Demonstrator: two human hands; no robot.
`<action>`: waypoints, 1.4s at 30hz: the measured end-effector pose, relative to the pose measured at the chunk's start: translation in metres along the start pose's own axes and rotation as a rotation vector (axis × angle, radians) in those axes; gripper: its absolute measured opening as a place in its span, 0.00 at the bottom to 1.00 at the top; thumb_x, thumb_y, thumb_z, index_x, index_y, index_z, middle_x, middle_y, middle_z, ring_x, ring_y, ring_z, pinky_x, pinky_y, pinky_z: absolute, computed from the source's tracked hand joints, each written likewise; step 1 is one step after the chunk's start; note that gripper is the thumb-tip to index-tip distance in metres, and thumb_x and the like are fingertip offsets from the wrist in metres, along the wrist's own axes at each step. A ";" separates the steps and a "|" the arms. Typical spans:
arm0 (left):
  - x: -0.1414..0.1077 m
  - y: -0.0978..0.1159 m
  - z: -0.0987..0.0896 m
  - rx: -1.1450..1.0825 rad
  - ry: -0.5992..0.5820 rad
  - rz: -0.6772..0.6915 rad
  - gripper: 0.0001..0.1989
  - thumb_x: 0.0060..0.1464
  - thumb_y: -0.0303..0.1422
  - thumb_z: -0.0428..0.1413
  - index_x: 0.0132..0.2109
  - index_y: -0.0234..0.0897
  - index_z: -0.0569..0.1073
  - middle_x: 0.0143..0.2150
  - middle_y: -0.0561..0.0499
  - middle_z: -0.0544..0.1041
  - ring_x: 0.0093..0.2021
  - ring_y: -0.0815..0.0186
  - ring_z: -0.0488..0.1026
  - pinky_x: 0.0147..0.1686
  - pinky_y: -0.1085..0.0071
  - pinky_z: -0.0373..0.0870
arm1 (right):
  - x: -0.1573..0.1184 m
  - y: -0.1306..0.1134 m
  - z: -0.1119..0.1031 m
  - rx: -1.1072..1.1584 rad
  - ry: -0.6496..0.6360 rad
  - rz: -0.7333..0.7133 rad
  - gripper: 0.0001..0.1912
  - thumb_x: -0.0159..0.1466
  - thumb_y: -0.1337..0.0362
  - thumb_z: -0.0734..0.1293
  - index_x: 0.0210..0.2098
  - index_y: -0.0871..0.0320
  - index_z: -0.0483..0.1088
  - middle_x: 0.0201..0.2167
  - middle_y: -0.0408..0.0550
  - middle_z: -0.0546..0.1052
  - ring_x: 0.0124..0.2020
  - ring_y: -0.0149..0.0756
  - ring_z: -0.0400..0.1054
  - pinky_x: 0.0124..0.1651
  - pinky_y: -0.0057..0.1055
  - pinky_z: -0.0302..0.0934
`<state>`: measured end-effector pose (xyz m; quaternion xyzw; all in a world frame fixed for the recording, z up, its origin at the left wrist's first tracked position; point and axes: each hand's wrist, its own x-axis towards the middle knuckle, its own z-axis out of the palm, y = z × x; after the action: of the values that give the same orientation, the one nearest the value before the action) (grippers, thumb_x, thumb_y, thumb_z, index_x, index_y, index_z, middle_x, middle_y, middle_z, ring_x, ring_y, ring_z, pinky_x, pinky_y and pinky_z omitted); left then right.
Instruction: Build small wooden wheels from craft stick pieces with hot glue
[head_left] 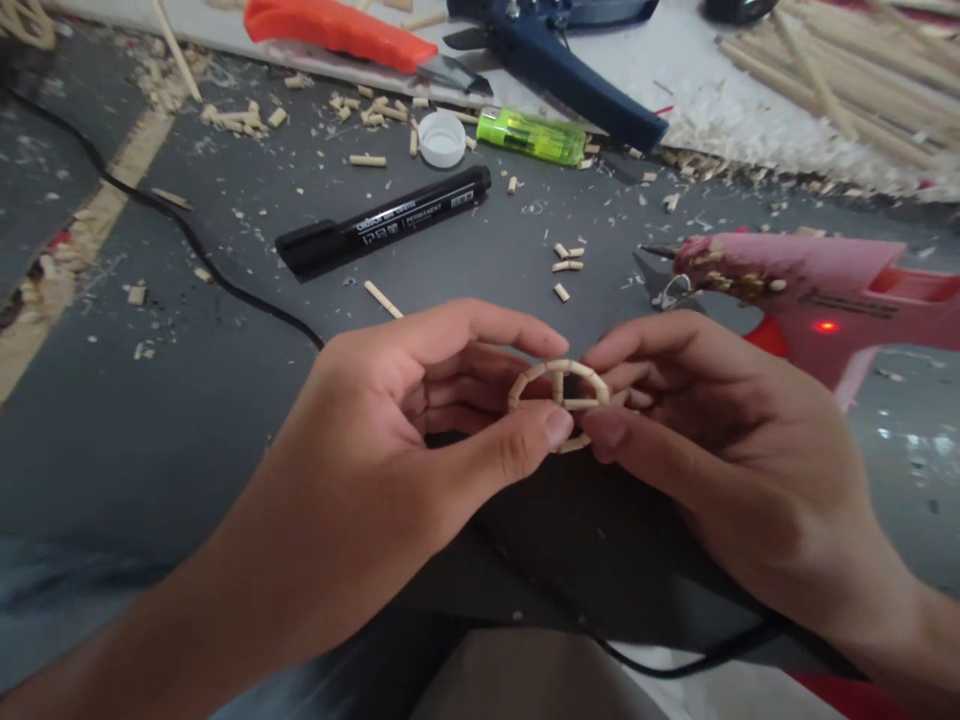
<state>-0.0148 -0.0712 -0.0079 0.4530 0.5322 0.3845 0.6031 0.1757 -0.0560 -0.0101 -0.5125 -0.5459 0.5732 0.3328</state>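
Between my two hands is a small spoked ring (pixel 559 370) made of short pale wooden stick pieces, its lower part largely covered by my thumbs. My left hand (pixel 442 410) grips the ring's left side, thumb in front and fingers behind. On the right side, my right hand (pixel 697 420) pinches it with thumb and fingertips. A pink glue gun (pixel 817 290) with a lit red light lies just beyond my right hand. Several tiny cut stick pieces (pixel 568 266) lie past the ring, and a longer stick piece (pixel 383 299) is near my left hand.
A black permanent marker (pixel 390 220), white cap (pixel 442 139) and green lighter (pixel 531 136) lie farther back. Behind them are an orange utility knife (pixel 345 35) and blue-handled cutters (pixel 570 75). A black cable (pixel 172 215) crosses the left. Wooden sticks (pixel 840 75) lie at back right.
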 end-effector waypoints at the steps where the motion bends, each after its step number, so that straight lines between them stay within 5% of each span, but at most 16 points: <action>1: 0.000 0.000 0.000 -0.015 -0.003 -0.007 0.12 0.54 0.29 0.67 0.45 0.47 0.80 0.39 0.62 0.85 0.39 0.71 0.84 0.37 0.88 0.77 | 0.000 0.001 0.000 0.010 0.008 -0.008 0.10 0.59 0.62 0.77 0.37 0.50 0.75 0.28 0.38 0.79 0.26 0.26 0.72 0.27 0.17 0.67; 8: 0.000 -0.001 -0.001 -0.077 -0.056 -0.065 0.11 0.55 0.26 0.66 0.44 0.46 0.81 0.41 0.60 0.85 0.40 0.71 0.84 0.38 0.88 0.77 | 0.000 0.003 -0.001 0.093 0.029 0.009 0.12 0.58 0.65 0.79 0.39 0.50 0.75 0.31 0.37 0.80 0.28 0.22 0.72 0.31 0.12 0.67; 17: 0.003 -0.004 -0.001 -0.222 -0.009 -0.086 0.09 0.54 0.27 0.67 0.41 0.45 0.81 0.38 0.59 0.85 0.35 0.74 0.82 0.36 0.89 0.78 | 0.003 -0.004 -0.004 0.039 -0.210 0.068 0.07 0.60 0.67 0.77 0.36 0.51 0.78 0.33 0.37 0.81 0.32 0.24 0.74 0.34 0.14 0.68; 30: 0.002 -0.005 0.001 -0.245 0.006 -0.131 0.07 0.52 0.28 0.69 0.39 0.43 0.82 0.36 0.58 0.85 0.34 0.73 0.82 0.34 0.89 0.78 | 0.004 -0.008 -0.003 -0.066 -0.131 0.057 0.05 0.56 0.62 0.80 0.30 0.49 0.81 0.22 0.35 0.79 0.23 0.23 0.69 0.25 0.13 0.62; 38: 0.001 -0.003 -0.001 -0.212 -0.006 -0.125 0.09 0.52 0.26 0.68 0.40 0.43 0.81 0.34 0.59 0.85 0.34 0.73 0.82 0.33 0.89 0.77 | 0.002 -0.002 -0.005 -0.053 -0.168 0.037 0.02 0.62 0.60 0.75 0.34 0.48 0.79 0.27 0.38 0.80 0.24 0.26 0.68 0.26 0.18 0.63; 42: -0.002 -0.005 0.001 -0.145 -0.047 -0.120 0.13 0.50 0.23 0.68 0.40 0.45 0.80 0.33 0.62 0.84 0.33 0.74 0.82 0.32 0.90 0.76 | 0.000 0.007 -0.006 0.073 -0.035 -0.004 0.05 0.67 0.60 0.72 0.43 0.44 0.77 0.34 0.38 0.79 0.31 0.26 0.70 0.31 0.18 0.65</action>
<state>-0.0144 -0.0742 -0.0119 0.3845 0.5148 0.3744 0.6686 0.1832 -0.0558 -0.0159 -0.4889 -0.5316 0.6008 0.3428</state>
